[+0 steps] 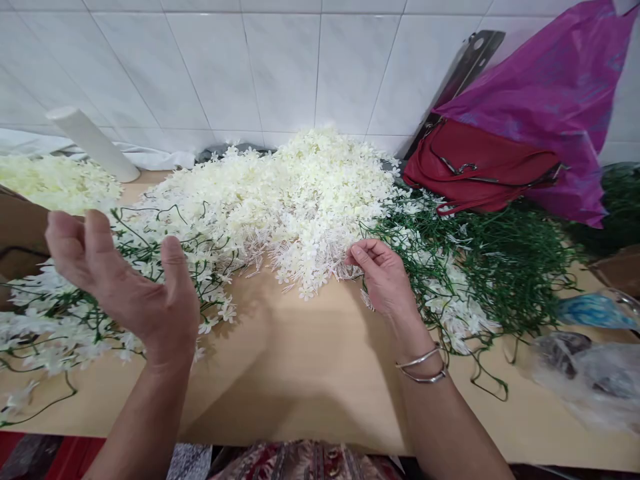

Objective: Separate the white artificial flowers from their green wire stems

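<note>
As these flowers seem light and soft, I favour pinching their stalks, my left hand open, my right hand closed, contents unclear.

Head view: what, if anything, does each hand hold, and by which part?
The left hand is open, with nothing visible in it. The right hand is closed in a pinch near the white flowers; whether it holds anything cannot be told.

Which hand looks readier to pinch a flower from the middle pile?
Probably the right hand: its fingertips seem pinched beside the white flower pile. The left hand is spread open.
</note>
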Tool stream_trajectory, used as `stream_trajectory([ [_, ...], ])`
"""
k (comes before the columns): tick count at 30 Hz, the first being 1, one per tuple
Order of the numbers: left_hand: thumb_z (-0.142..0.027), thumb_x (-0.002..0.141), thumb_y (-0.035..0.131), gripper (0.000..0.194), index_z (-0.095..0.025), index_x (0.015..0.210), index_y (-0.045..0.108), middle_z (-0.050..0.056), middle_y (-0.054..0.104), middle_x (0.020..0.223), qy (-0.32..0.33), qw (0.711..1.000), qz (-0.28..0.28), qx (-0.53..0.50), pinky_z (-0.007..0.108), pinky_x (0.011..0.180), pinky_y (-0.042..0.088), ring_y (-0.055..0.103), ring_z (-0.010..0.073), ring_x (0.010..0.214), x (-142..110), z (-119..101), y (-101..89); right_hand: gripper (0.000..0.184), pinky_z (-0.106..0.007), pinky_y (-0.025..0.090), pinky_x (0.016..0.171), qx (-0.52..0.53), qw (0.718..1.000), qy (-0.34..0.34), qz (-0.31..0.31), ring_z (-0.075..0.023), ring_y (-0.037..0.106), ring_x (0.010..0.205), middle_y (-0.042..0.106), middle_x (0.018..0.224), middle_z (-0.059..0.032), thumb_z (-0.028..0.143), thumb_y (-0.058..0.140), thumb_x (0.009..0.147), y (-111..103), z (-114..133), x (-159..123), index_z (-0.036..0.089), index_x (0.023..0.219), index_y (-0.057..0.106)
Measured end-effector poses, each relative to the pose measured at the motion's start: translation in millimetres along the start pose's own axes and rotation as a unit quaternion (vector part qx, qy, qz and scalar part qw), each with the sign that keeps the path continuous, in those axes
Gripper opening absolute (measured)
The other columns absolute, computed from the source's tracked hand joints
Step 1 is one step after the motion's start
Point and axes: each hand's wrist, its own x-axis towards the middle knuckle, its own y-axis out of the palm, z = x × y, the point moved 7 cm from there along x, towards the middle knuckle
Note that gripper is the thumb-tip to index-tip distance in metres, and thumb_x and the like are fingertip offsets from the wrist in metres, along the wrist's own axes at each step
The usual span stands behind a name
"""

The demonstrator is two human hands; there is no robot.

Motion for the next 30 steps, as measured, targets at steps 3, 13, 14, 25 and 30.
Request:
stream_trajectory([
  [3,-0.016,0.087,0.075,0.068,-0.017,0.152,0.054,0.018,0.042,0.162,0.055,0.997,-0.018,-0.046,0.057,0.128,0.034,0.036,0.037,0.154,-22,-24,11.4,0.014,-0.034,0.05,0.078,-0.125,0.986,-0.087,-0.06,-0.0187,0.063,0.077,0.068,0.083,-0.0016,0.034,0.075,0.086,-11,10,0,0.022,0.088,0.068],
  [13,-0.013,0.101,0.056,0.036,-0.024,0.135,0.061,0.012,0.068,0.128,0.067,0.931,0.302,-0.196,0.042,0.11,0.054,0.066,0.024,0.123,-109,-75,104.5,0.009,-0.047,0.046,0.092,-0.5,0.849,-0.155,-0.065,-0.0316,0.059,0.099,0.072,0.1,-0.0115,0.025,0.069,0.088,-24,15,1,0.021,0.094,0.074],
  [14,-0.012,0.101,0.055,0.036,-0.024,0.134,0.062,0.012,0.069,0.126,0.066,0.929,0.305,-0.2,0.042,0.109,0.055,0.066,0.0235,0.121,-113,-72,105.7,0.008,-0.048,0.046,0.092,-0.516,0.842,-0.148,-0.052,-0.0321,0.058,0.098,0.072,0.099,-0.0116,0.024,0.07,0.087,-23,13,1,0.021,0.093,0.074],
  [25,-0.023,0.101,0.06,0.023,-0.022,0.122,0.068,0.01,0.073,0.116,-0.055,0.932,0.272,-0.233,0.039,0.102,0.057,0.07,0.0227,0.112,-108,-55,98.1,0.006,-0.038,0.049,0.079,-0.31,0.93,-0.186,0.061,-0.0233,0.063,0.082,0.071,0.085,-0.0033,0.025,0.071,0.092,17,31,-13,0.026,0.088,0.074],
  [30,-0.026,0.098,0.066,0.017,-0.023,0.112,0.075,0.007,0.08,0.1,-0.103,0.902,0.305,-0.288,0.032,0.087,0.059,0.075,0.0202,0.091,-114,-52,103.8,0.007,-0.036,0.05,0.08,-0.266,0.927,-0.149,0.216,-0.0215,0.066,0.084,0.071,0.085,-0.003,0.021,0.072,0.092,55,16,-29,0.025,0.087,0.074],
])
